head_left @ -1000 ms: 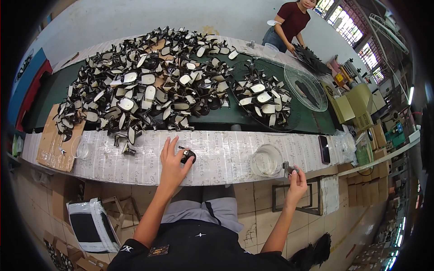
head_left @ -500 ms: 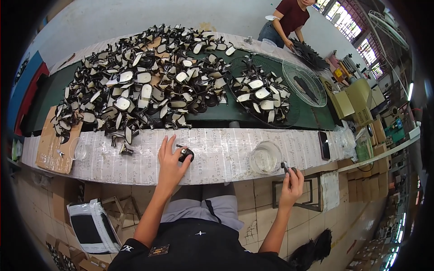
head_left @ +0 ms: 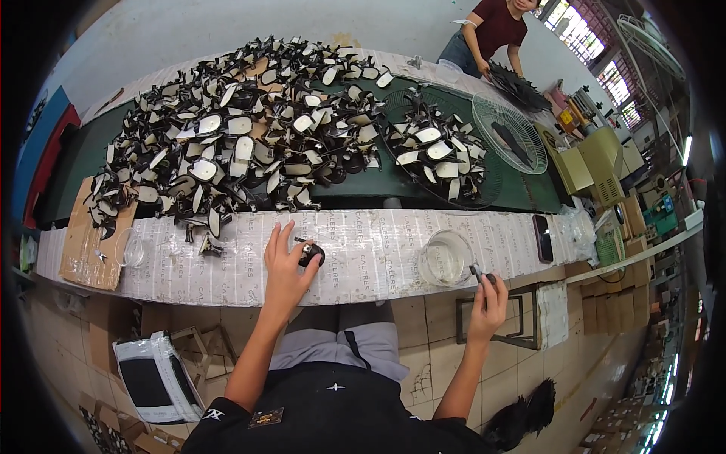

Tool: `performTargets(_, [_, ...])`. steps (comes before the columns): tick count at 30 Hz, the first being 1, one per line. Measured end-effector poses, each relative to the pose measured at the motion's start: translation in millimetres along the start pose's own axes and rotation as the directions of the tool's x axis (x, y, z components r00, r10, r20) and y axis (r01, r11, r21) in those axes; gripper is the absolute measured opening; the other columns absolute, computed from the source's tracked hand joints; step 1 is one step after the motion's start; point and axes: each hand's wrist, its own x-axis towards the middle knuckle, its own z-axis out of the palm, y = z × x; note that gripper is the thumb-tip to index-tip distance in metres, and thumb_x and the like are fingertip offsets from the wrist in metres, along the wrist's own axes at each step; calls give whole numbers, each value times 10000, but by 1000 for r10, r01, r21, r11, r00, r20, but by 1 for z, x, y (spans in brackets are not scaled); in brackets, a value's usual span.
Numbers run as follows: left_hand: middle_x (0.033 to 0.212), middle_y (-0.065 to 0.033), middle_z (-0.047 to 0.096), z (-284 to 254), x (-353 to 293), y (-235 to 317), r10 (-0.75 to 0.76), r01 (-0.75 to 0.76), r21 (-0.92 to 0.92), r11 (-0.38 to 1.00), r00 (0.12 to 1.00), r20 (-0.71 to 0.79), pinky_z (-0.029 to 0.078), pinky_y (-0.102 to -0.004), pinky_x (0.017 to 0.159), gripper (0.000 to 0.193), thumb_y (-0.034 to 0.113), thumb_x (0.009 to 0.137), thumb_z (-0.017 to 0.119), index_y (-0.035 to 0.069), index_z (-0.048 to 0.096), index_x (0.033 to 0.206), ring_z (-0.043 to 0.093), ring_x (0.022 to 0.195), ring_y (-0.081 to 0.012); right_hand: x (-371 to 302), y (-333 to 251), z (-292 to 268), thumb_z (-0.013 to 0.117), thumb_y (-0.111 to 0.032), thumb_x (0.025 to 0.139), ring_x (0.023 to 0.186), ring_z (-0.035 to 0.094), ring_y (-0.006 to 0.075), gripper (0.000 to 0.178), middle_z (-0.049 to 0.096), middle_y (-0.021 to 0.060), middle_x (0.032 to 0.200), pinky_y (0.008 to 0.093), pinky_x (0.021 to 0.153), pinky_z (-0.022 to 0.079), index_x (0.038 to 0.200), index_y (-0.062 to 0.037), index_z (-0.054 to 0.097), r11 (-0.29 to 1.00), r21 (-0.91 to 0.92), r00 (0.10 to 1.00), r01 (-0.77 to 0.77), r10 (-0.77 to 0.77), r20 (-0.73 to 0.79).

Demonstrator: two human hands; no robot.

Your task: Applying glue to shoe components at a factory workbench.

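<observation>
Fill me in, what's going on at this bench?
A person has the left hand around a small black piece over the bench. The right hand pinches a small dark item beside a round clear container; too small to tell what it is. Behind lies a big heap of black-and-cream parts. At the far right, a co-worker handles black strips.

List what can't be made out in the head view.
Head view:
- Black piece: partly covered by the left hand.
- Dark tool: small; the right hand covers its grip end.
- Clear bowl: contents lost in reflections.
- Heap: bottom buried under its top layers.
</observation>
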Motion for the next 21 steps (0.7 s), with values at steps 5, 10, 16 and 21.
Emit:
performTargets(5, [1436, -177, 407, 1, 0, -1, 10, -10, 7, 1000, 1000, 3, 240, -473, 1103, 294, 204, 819, 707, 54, 674, 1070, 269, 1388, -383, -12, -1, -8, 626, 78, 857, 1010, 617, 296, 255, 576, 172, 1184, 360, 822, 537, 1097, 1, 667, 1000, 15, 1000, 5, -5, 17])
performTargets(10, [1446, -180, 392, 1, 1, 0, 13, -13, 15, 1000, 1000, 1, 239, -472, 1106, 280, 172, 823, 687, 58, 669, 1079, 271, 1387, -386, -28, 10, -13, 614, 59, 876, 1019, 612, 294, 234, 579, 171, 1190, 357, 835, 523, 1097, 3, 666, 1000, -4, 999, -1, 1, 37])
performTargets(16, [1476, -229, 315, 2, 3, -4, 12, -14, -23, 1000, 999, -48, 229, -483, 1111, 181, 83, 826, 632, 34, 639, 1000, 257, 1378, -429, -3, -4, -22, 603, 33, 900, 1035, 611, 282, 216, 582, 175, 1211, 345, 833, 523, 1105, 4, 664, 988, -17, 986, -153, 151, -73])
performTargets(21, [1533, -261, 174, -4, 3, -1, -2, -11, -111, 994, 994, -111, 211, -493, 1115, 95, 45, 844, 606, 33, 609, 938, 196, 1396, -450, 19, -25, -12, 625, 40, 880, 1022, 617, 296, 214, 594, 183, 1184, 372, 835, 526, 1085, -4, 669, 999, 52, 966, -11, 24, -259])
